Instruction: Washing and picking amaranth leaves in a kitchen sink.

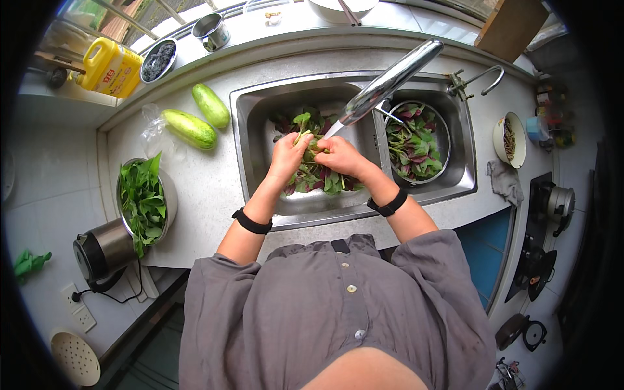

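Note:
Over the left basin of a steel double sink, my left hand pinches pale stems of red-green leafy greens, which look like amaranth. Close beside it, my right hand is closed with its fingers curled on the same bunch; the part it grips is mostly hidden. More loose leaves lie on the basin floor beneath both hands. A chrome faucet reaches over, and a white water stream falls just behind my right hand. In the right basin, a round container holds more of these greens.
Two green gourds and a plastic bag lie left of the sink. Nearer stand a pot of green leaves and an electric kettle. Rightward are a bowl, a grey cloth and a stove.

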A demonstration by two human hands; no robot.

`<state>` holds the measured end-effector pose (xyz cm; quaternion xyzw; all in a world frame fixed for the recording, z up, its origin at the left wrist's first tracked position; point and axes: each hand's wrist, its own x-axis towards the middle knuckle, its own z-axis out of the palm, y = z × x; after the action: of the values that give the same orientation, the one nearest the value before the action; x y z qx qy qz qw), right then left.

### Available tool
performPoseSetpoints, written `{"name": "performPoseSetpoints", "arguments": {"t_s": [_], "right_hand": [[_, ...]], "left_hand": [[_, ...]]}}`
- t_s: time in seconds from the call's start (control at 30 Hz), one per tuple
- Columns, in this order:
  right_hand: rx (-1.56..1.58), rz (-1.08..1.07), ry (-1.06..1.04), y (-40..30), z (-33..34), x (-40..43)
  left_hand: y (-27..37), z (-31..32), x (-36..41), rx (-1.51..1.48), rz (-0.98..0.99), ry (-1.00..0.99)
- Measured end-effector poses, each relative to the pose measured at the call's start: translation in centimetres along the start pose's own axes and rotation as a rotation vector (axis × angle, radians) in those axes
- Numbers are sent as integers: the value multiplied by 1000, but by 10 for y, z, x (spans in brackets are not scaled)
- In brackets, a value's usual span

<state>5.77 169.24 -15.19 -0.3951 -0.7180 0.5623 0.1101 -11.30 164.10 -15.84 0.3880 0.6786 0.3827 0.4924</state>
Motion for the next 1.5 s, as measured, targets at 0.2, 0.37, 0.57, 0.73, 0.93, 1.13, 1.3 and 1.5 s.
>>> {"name": "performPoseSetpoints", "arguments": {"t_s": [0.2,0.37,0.57,0.73,0.93,1.13,1.3,1.5], "right_hand": [[540,146,160,13,23,16],[614,102,117,21,45,21],[785,163,198,40,54,16],[490,206,258,39,28,8],[-320,-180,190,2,-2,-14],[-73,-95,451,15,-79,-82],[-470,-112,857,51,-145,-136],[-942,631,14,111,-166,-129]], "left_hand": [[-11,28,-10,-548,10,281],[-26,24,-16,-883,-201,325],[-22,-36,22,-1117,-231,464],[-16,-46,22,-317,-241,257],[13,22,-2,-597,-285,-524],[8,-7,10,-513,-367,-595],[-61,11,39,167,-439,-287],[-102,76,16,769,255,-734]]}}
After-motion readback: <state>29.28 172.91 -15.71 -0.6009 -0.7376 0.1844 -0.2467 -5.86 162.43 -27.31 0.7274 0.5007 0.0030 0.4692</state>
